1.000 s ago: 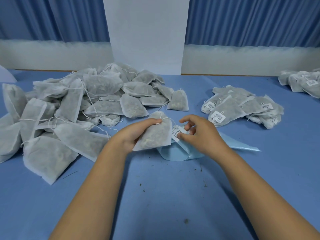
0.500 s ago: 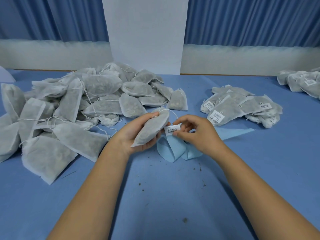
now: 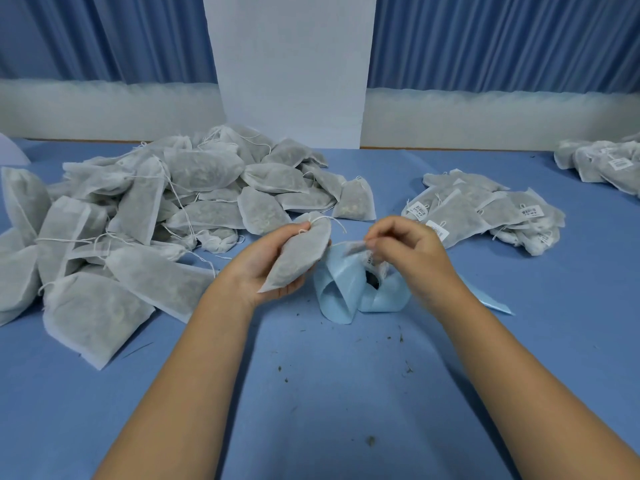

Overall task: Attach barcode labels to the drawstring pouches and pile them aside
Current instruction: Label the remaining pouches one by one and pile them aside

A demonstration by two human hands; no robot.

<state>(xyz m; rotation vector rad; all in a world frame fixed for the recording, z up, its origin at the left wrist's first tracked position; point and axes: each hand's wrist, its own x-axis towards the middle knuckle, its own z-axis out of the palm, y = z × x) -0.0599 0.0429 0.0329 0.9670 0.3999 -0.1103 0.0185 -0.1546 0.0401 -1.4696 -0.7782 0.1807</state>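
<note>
Near the counter's middle, the left hand curled its fingers round a pouch, drawstring end raised toward the right hand, whose fingers pinched a blurred label above the blue backing strip, apparently ready for sticking.

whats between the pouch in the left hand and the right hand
Head view: a blurred label pinched by the right hand juts into the gap toward the pouch; the curled light-blue backing strip lies beneath.

Looks forward and down from head height onto the worktop. Sits close above it, facing the curtains behind.
</note>
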